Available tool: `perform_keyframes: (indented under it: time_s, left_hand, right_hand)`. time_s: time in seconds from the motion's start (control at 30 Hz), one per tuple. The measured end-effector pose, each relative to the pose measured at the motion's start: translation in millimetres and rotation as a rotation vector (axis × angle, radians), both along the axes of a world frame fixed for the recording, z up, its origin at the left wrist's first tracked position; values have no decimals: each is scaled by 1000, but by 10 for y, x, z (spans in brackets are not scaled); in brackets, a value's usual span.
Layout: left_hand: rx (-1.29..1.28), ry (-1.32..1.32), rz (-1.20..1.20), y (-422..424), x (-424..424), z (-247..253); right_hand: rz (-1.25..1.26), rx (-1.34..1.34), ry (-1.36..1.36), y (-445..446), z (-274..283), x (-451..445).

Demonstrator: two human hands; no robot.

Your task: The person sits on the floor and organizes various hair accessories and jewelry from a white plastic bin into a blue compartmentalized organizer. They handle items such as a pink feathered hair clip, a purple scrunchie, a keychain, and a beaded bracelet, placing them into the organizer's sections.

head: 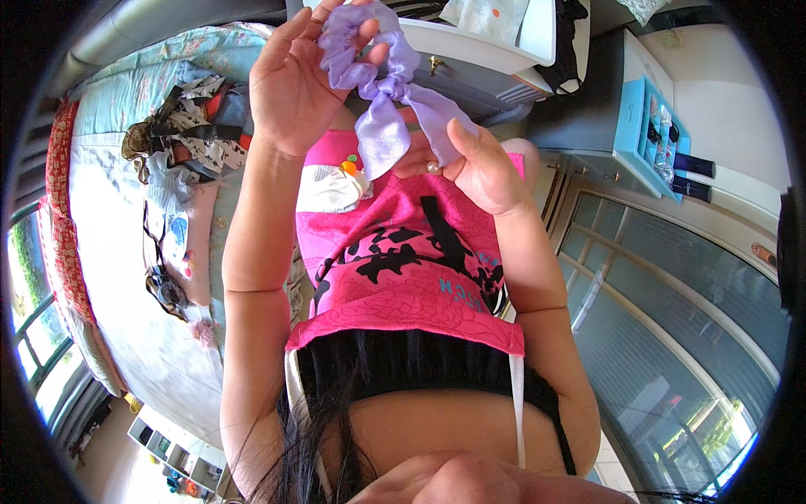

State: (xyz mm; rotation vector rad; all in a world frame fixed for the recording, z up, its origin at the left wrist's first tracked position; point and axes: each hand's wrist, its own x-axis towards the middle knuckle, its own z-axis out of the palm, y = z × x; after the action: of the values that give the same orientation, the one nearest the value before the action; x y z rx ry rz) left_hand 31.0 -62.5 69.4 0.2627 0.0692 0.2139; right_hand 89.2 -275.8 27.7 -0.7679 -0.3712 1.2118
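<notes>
A pale lilac satin scrunchie (393,88) with a knotted bow and two tails is stretched between my hands. My left hand (296,94), palm up, has its fingers through the gathered loop. Lower down, my right hand (482,167) pinches the right tail between thumb and fingers; a pearl ring (433,167) shows on it. The other tail hangs free over my lap. Below it, a white ruffled fabric item (332,189) with an orange fruit-shaped ornament (349,167) lies against my pink printed apron (403,302).
To the left is a bed (132,327) with a heap of clothes (195,126) and a strappy dark item (165,290). A white tray (466,47) sits above a grey drawer front ahead. On the right, a blue organizer (648,138) stands near a glass-paned door (661,283).
</notes>
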Motion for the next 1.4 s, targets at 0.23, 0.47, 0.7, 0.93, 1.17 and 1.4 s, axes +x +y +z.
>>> perform_keyframes:
  time_s: [0.23,0.47,0.7,0.93,1.17,1.4]
  left_hand:
    - [181,-83,-70,53,67,-210]
    - [253,24,-17,36,111,-127]
    - [229,83,46,92,183,-172]
    - [237,156,77,14,219,1]
    - [214,105,20,75,207,-53]
    - [371,183,128,48,133,-264]
  right_hand:
    - [-22,-129,-169,49,-57,21]
    - [30,-9,106,62,3,104]
    - [86,9,116,68,223,80]
    - [50,-6,101,84,303,35]
    - [7,15,198,75,277,25]
    - [-106,-286,-395,-33,-170,124]
